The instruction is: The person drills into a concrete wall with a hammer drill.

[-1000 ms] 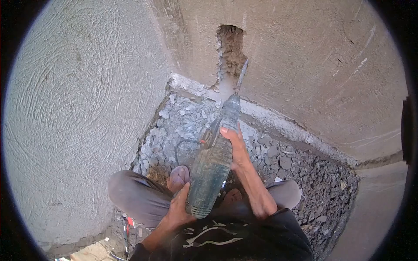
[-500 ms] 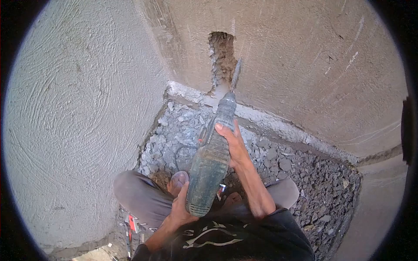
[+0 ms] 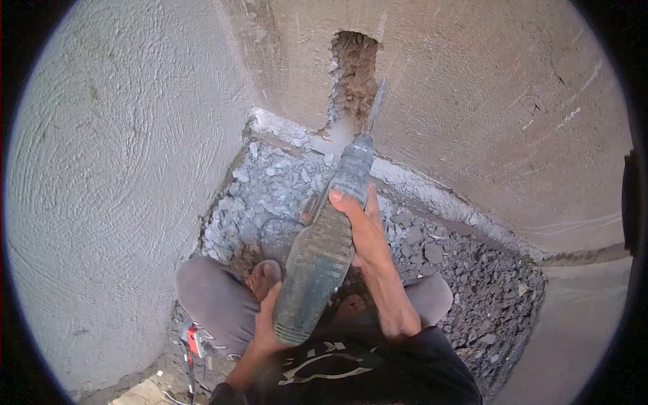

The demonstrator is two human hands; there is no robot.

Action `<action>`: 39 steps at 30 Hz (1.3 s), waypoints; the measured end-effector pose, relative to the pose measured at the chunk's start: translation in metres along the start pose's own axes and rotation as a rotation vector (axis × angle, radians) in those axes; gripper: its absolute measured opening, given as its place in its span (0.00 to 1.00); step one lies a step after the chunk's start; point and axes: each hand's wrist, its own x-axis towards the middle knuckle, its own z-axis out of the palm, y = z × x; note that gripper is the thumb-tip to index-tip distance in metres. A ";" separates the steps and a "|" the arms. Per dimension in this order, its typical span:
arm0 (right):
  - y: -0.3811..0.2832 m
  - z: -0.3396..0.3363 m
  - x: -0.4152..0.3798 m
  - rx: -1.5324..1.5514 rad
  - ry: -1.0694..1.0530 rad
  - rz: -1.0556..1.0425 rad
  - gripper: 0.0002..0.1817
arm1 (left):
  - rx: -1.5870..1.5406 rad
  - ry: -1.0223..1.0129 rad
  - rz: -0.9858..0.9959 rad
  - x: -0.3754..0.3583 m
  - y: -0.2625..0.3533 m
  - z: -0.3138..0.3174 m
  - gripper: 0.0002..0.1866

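My left hand point(image 3: 266, 324) wraps the hammer drill point(image 3: 317, 260) rear, right hand point(image 3: 361, 226) clasps its body, steadying the bit point(image 3: 373, 108) against the wall channel point(image 3: 353, 74).

Drill point(image 3: 320, 256) showing dusty grey-green, with a red spot on its side. Left wall point(image 3: 115, 175) showing pale grey, swirl-textured. Right wall point(image 3: 486, 115) showing tan; hole point(image 3: 354, 74) showing brown. Rubble point(image 3: 432, 256) looking grey. Shirt point(image 3: 378, 371) showing black with a white print.

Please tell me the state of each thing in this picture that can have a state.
Hammer drill: held in both hands, tilted toward the wall.
Bit: tip at the edge of the slot.
Slot: cut open, rough inside.
Left hand: closed on the drill's rear.
Right hand: gripping the drill's front.
Rubble: loose on the floor.
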 end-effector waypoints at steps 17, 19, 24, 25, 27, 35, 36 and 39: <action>-0.011 -0.001 0.043 -0.090 0.091 -0.060 0.30 | 0.384 0.061 0.493 0.019 0.032 0.001 0.60; -0.017 -0.015 0.046 -0.097 0.028 -0.055 0.30 | 0.393 0.011 0.514 0.021 0.016 0.012 0.61; -0.026 -0.013 0.034 -0.020 0.084 0.048 0.30 | 0.380 -0.109 0.499 0.017 0.009 0.029 0.62; -0.031 -0.010 0.032 -0.037 0.077 0.052 0.28 | 0.373 -0.103 0.498 0.016 0.011 0.033 0.62; -0.035 -0.010 0.031 -0.058 0.072 0.049 0.26 | 0.337 -0.080 0.575 0.013 0.018 0.039 0.60; -0.043 -0.004 0.022 -0.115 0.234 0.076 0.31 | 0.326 -0.040 0.635 0.009 0.034 0.055 0.57; -0.044 -0.004 0.022 -0.121 0.270 0.066 0.31 | 0.338 -0.032 0.646 0.009 0.034 0.057 0.57; -0.049 -0.013 0.022 -0.111 0.265 0.087 0.31 | 0.355 -0.117 0.550 0.005 0.032 0.063 0.62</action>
